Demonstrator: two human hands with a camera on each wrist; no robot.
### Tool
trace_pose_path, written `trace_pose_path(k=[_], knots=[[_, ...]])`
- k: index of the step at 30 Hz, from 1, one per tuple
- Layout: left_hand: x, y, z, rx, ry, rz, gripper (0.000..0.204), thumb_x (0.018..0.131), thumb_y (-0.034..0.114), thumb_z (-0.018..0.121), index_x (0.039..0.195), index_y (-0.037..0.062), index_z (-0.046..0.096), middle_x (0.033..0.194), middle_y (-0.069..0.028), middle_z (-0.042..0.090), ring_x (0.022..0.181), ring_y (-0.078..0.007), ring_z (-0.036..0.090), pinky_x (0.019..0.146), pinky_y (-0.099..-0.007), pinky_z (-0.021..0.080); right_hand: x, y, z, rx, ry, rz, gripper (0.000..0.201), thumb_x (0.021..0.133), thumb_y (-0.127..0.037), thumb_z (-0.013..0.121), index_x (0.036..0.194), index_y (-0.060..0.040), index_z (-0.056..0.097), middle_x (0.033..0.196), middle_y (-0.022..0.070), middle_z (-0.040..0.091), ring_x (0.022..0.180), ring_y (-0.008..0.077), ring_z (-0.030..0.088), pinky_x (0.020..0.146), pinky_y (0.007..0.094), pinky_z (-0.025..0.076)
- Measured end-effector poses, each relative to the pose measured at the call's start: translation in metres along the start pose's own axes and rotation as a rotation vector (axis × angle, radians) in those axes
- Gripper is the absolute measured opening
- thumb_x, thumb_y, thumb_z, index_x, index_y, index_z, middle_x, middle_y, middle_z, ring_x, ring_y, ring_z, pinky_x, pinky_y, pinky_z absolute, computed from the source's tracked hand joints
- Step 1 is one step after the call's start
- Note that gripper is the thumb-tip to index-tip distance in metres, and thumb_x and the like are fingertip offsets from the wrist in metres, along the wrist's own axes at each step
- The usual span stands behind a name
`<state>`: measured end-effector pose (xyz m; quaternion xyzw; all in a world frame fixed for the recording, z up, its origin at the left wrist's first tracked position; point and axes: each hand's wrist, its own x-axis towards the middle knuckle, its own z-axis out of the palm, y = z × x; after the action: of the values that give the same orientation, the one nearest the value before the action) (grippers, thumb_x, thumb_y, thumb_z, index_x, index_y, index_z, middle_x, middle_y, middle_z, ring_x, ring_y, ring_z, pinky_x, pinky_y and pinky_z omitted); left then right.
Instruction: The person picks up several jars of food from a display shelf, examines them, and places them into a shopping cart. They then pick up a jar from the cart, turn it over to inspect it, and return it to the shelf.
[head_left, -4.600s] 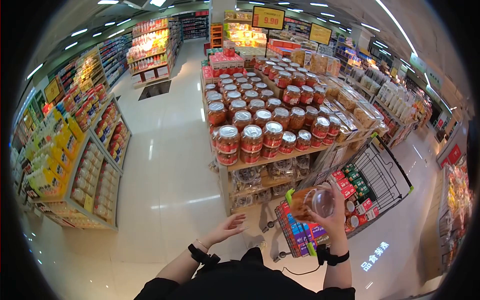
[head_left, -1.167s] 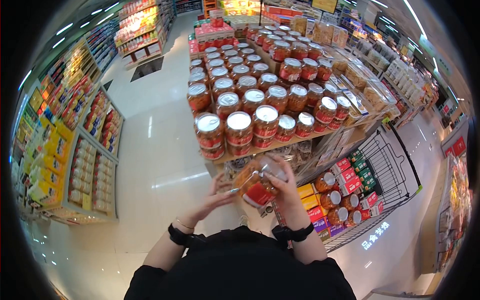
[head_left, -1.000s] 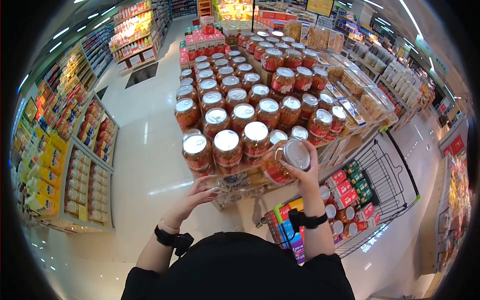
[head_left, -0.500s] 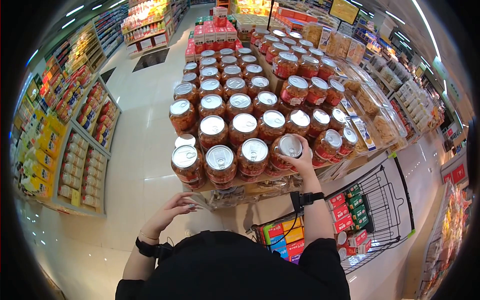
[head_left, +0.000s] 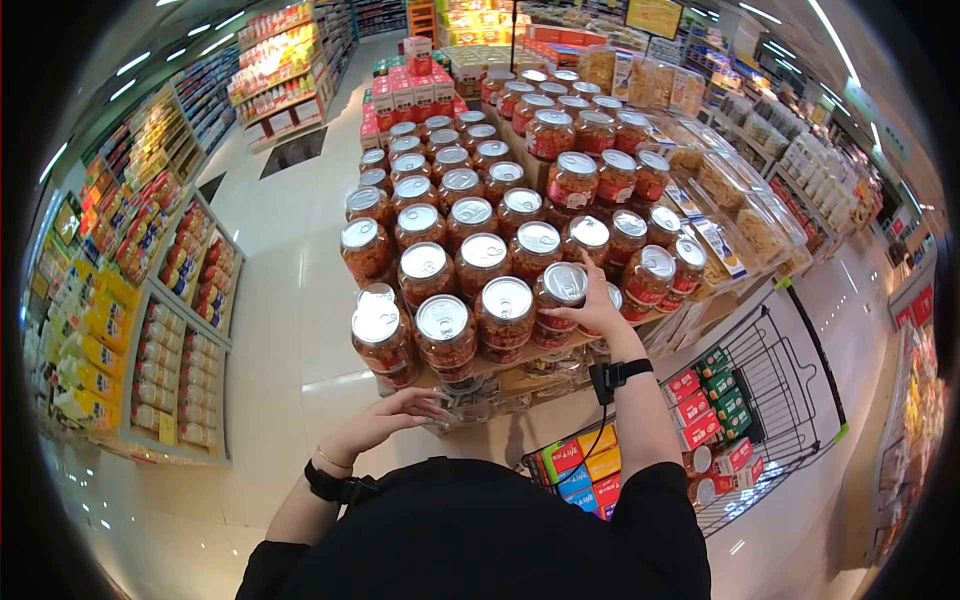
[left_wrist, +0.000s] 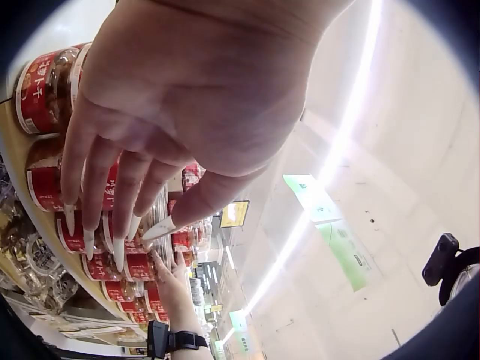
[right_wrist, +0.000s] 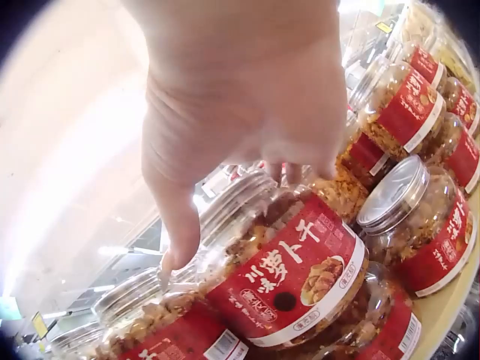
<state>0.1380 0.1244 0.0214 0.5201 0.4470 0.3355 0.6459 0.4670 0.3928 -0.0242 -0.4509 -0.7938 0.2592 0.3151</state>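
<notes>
Right hand (head_left: 598,308) curled around a jar (head_left: 558,300) at the near edge of the wooden shelf (head_left: 560,345). Jar upright, silver lid up, long way up and down. Packed tight among other jars (head_left: 480,262), touching on both sides. Red label with Chinese writing, facing near. Left hand (head_left: 398,415) open and loose, holding nothing, just below the shelf. Shopping cart (head_left: 780,390) on the right.

Jars (head_left: 470,255) crowd round my right hand (head_left: 597,310), lid to lid, no gap for fingers between them; only the space above the lids is free. My left hand (head_left: 395,418) has open air below the shelf edge (head_left: 500,362); the cart (head_left: 770,390) blocks the right
</notes>
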Motion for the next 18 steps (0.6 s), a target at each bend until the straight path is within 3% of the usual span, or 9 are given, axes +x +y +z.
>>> trace_pose_path(k=[3,5,7,8,10,13,16,18], knots=[[-0.003,-0.010,-0.005,0.003,-0.065,0.007,0.044,0.093,0.008,0.053,0.136,0.0017,0.043,0.124,-0.0137,0.058,0.118,-0.0226,0.054,0.101,-0.0346,0.042,-0.030,-0.009,-0.010,-0.046,0.154,0.005,0.127,0.055,-0.038,0.090,0.149,-0.0031,0.012,0.144,0.0250,0.027,0.135,0.0358,0.029,0.111,0.0421,0.029],[-0.005,-0.014,-0.007,-0.002,-0.101,0.014,0.044,0.094,0.008,0.052,0.136,0.0019,0.043,0.125,-0.0133,0.057,0.118,-0.0224,0.054,0.101,-0.0345,0.041,-0.064,-0.020,-0.017,-0.058,0.257,0.015,0.119,0.061,-0.033,0.089,0.149,-0.0008,0.014,0.142,0.0237,0.033,0.132,0.0350,0.036,0.108,0.0413,0.033],[-0.008,-0.015,-0.008,-0.023,-0.115,-0.049,0.043,0.095,0.012,0.051,0.136,0.0020,0.043,0.127,-0.0128,0.056,0.119,-0.0218,0.053,0.101,-0.0339,0.041,-0.106,-0.012,-0.023,0.329,0.251,0.120,0.102,0.071,-0.022,0.084,0.148,-0.0023,0.020,0.135,0.0211,0.044,0.123,0.0309,0.047,0.102,0.0391,0.041],[-0.008,-0.017,-0.009,-0.018,-0.141,-0.052,0.043,0.095,0.012,0.051,0.136,0.0020,0.043,0.127,-0.0128,0.056,0.119,-0.0218,0.053,0.101,-0.0339,0.041,-0.132,-0.014,-0.025,0.320,0.272,0.134,0.102,0.071,-0.022,0.084,0.148,-0.0023,0.020,0.135,0.0211,0.044,0.123,0.0309,0.047,0.102,0.0391,0.041],[-0.009,-0.024,-0.010,-0.027,-0.196,-0.091,0.043,0.096,0.015,0.049,0.137,0.0024,0.043,0.127,-0.0123,0.056,0.119,-0.0213,0.053,0.101,-0.0331,0.040,-0.191,-0.021,-0.026,0.548,0.339,0.349,0.086,0.079,-0.012,0.076,0.147,-0.0054,0.025,0.126,0.0183,0.053,0.113,0.0261,0.056,0.093,0.0363,0.048],[-0.009,-0.026,-0.003,-0.040,-0.279,-0.156,0.042,0.097,0.016,0.047,0.137,0.0025,0.044,0.128,-0.0120,0.056,0.119,-0.0210,0.054,0.101,-0.0330,0.041,-0.275,-0.008,-0.014,0.676,0.527,0.408,0.070,0.083,-0.010,0.071,0.142,-0.0057,0.033,0.118,0.0165,0.058,0.098,0.0208,0.062,0.083,0.0316,0.052],[-0.005,-0.040,0.006,-0.064,-0.376,-0.181,0.042,0.098,0.020,0.047,0.136,0.0032,0.045,0.128,-0.0111,0.057,0.118,-0.0204,0.054,0.101,-0.0327,0.041,-0.359,0.006,0.004,0.498,0.641,0.609,0.065,0.085,-0.011,0.069,0.139,-0.0038,0.035,0.113,0.0151,0.061,0.093,0.0184,0.063,0.080,0.0291,0.052],[-0.001,-0.062,0.011,-0.100,-0.413,-0.221,0.041,0.098,0.023,0.047,0.134,0.0045,0.046,0.127,-0.0102,0.058,0.118,-0.0203,0.054,0.101,-0.0332,0.041,-0.398,-0.014,0.012,0.523,0.665,0.730,0.064,0.085,-0.011,0.068,0.139,-0.0029,0.035,0.112,0.0152,0.062,0.092,0.0183,0.063,0.079,0.0287,0.052]])
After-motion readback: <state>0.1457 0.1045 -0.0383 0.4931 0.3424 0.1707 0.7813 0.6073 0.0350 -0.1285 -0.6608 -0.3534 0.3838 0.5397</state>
